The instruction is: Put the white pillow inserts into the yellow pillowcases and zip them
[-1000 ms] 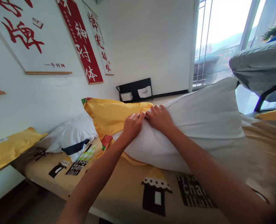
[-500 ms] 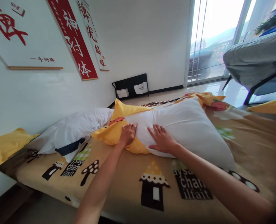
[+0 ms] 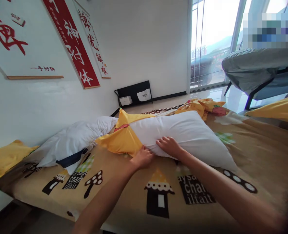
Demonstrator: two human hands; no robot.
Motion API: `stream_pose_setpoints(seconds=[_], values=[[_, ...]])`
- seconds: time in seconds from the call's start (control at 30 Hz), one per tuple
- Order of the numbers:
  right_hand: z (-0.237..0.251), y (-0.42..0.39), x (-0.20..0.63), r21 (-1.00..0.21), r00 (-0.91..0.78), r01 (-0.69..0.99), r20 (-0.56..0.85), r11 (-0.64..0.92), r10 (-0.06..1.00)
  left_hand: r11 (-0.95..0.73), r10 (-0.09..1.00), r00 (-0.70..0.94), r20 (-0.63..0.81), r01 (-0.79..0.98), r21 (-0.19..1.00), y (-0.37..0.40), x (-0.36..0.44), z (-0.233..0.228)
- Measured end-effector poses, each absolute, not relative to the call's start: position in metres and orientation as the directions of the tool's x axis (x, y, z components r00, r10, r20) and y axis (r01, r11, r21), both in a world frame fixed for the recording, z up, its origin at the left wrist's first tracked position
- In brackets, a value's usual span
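Observation:
A white pillow point(image 3: 190, 130) lies across the bed, its left end inside a yellow pillowcase point(image 3: 120, 141) with a red patch. At the near edge of the pillowcase's mouth, my left hand point(image 3: 144, 157) is closed on the yellow cloth; its fingertips are partly hidden. My right hand point(image 3: 169, 147) rests just to the right on the pillow, fingers curled into the white fabric. Both hands are close together on the pillow's near side.
Another white pillow point(image 3: 78, 136) lies at the left by the wall. Yellow cloth point(image 3: 7, 157) sits at the far left, and more yellow bedding point(image 3: 197, 105) is bunched behind. The patterned bed sheet point(image 3: 124, 198) spreads underneath. A covered chair point(image 3: 251, 65) stands near the window.
My left hand has moved right and nearer to me, down to the pillowcase's lower edge. My right hand has gone from flat and spread to curled on the pillow. The view has shifted slightly.

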State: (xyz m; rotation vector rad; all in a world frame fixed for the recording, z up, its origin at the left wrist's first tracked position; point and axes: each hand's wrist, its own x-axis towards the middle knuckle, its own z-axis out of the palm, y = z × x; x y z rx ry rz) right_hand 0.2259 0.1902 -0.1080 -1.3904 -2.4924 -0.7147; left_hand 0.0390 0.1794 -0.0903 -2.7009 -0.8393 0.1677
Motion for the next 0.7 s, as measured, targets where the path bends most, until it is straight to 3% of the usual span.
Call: stream_pose_setpoints(seconds=[0.13,0.27,0.37,0.43,0.57,0.7], values=[[-0.086,0.183,0.233,0.295,-0.493,0.868,0.43,0.399,0.756,-0.758,0.616,0.78,0.113,0.626,-0.182,0.183,0.052,-0.088],[-0.109,0.154,0.249,0.324,-0.455,0.889,0.546,0.324,0.703,-0.721,0.66,0.72,0.216,0.687,-0.09,0.196,0.042,-0.082],[-0.127,0.154,0.27,0.394,-0.406,0.902,0.638,0.176,0.654,-0.752,0.636,0.738,0.226,0.658,-0.032,0.2,0.042,-0.077],[-0.125,0.164,0.283,0.388,-0.375,0.911,0.634,0.141,0.676,-0.79,0.596,0.774,0.213,0.613,-0.018,0.198,0.049,-0.073],[-0.091,0.183,0.283,0.353,-0.418,0.902,0.563,0.25,0.713,-0.808,0.554,0.804,0.215,0.582,-0.094,0.191,0.069,-0.062],[-0.037,0.178,0.254,0.394,-0.542,0.838,0.52,0.377,0.66,-0.795,0.542,0.783,0.305,0.595,-0.114,0.185,0.074,-0.046]])
